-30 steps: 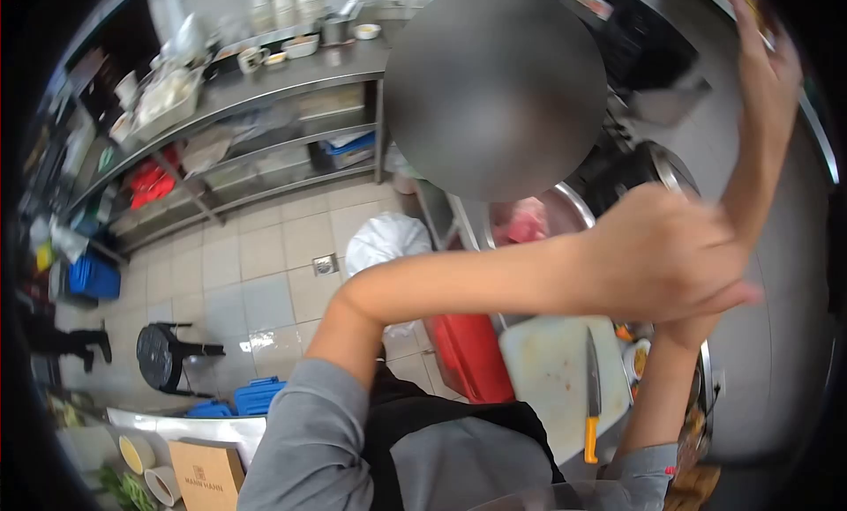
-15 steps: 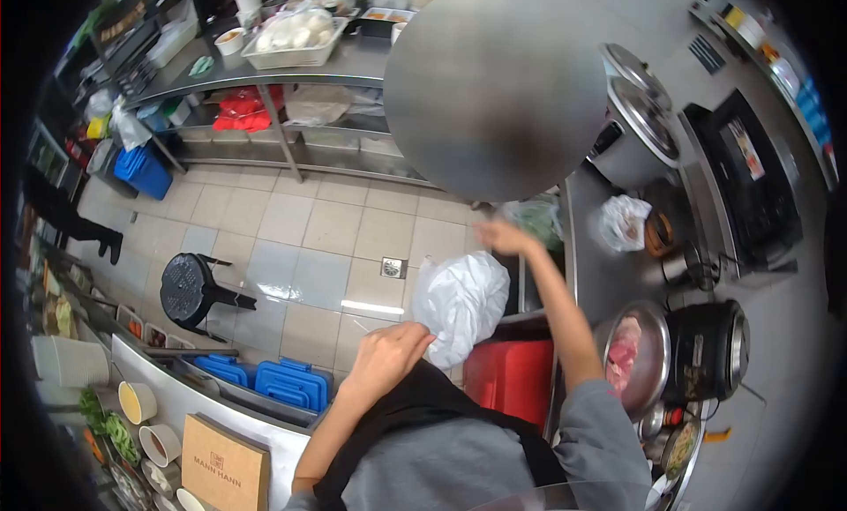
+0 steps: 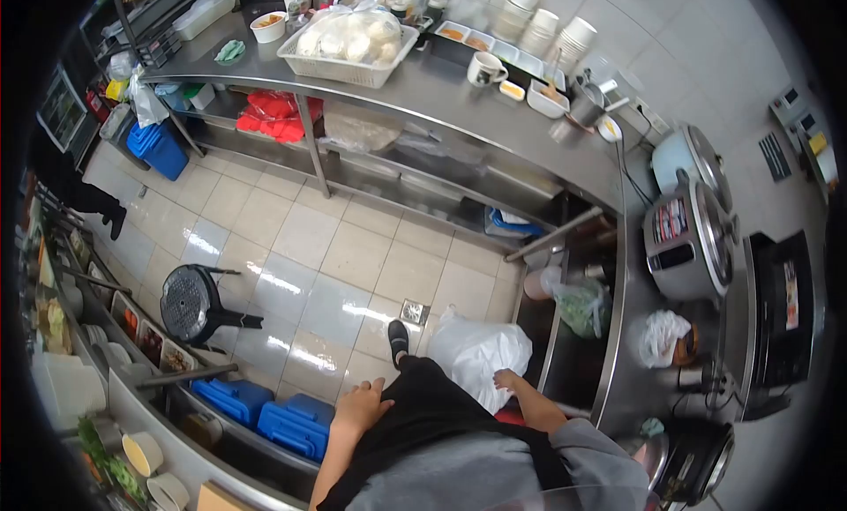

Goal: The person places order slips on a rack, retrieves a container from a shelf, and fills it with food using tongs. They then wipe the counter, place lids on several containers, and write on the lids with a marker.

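While the right hand (image 3: 507,380) touches the white bag (image 3: 472,348), grip not visible, the left hand (image 3: 360,407) lies open beside it. Loosely held, the bag may slip.

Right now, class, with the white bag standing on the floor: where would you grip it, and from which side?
Probably the bunched top of the white bag, from above: its body bulges round and smooth, while the top seems to gather into a small peak. The right hand rests at its near edge.
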`<state>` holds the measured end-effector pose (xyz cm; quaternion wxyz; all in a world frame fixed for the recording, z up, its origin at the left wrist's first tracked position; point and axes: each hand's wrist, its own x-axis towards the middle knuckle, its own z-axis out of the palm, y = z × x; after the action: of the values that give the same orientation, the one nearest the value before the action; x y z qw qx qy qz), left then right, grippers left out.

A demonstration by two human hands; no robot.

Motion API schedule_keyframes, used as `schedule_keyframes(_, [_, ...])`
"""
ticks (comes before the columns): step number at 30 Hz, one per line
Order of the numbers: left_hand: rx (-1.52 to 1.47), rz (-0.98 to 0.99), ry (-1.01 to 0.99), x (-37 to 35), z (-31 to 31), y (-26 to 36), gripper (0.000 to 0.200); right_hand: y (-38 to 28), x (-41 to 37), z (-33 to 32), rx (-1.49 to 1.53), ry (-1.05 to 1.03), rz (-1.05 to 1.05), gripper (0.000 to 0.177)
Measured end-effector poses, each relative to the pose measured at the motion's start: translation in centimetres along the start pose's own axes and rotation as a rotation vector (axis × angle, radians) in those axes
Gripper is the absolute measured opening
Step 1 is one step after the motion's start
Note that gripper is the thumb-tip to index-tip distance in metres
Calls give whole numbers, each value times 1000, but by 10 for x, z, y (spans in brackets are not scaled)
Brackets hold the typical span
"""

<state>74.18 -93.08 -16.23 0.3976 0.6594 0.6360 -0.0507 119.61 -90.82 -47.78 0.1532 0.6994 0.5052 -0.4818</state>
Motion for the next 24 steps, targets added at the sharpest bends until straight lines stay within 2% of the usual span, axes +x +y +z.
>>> schedule_keyframes(1, [22,-47,-50,19,-9,-6,52,-20,27,-17,12,46,-47,34])
schedule_keyframes(3, [38,-7,80,58,-23,-22,51,-70,83,-52,-39,146,-199,35])
schedule_keyframes(4, [41,8,151,76,-33,-29,51,-111,96,-73,-293,270,-313,41])
schedule_keyframes(5, [60,1,196,90,-46,-35,51,-166,101,-100,-251,156,-268,46])
schedule_keyframes(8, [78,-9,321,130,-78,-55,52,-277,155,-138,-233,277,-475,46])
schedule_keyframes(11, [-15,-42,281,175,-94,-83,52,-392,193,-179,-271,364,-558,45])
schedule_keyframes(12, [1,-74,200,191,-99,-92,50,-420,205,-187,-238,473,-605,45])
schedule_keyframes(15, [79,-85,203,239,-96,-118,51,-497,273,-228,-72,739,-860,45])
schedule_keyframes(17, [4,-45,168,271,-103,-130,52,-552,275,-248,95,750,-684,45])
schedule_keyframes(19, [-62,9,170,303,-105,-145,51,-599,290,-258,264,696,-605,47])
schedule_keyframes(21, [-121,24,95,339,-109,-158,52,-634,336,-264,657,402,-564,53])
schedule_keyframes(22, [-130,27,87,357,-111,-163,52,-653,368,-263,436,471,-606,58])
schedule_keyframes(24, [-183,7,125,395,-111,-171,51,-683,377,-249,-139,619,-810,69])
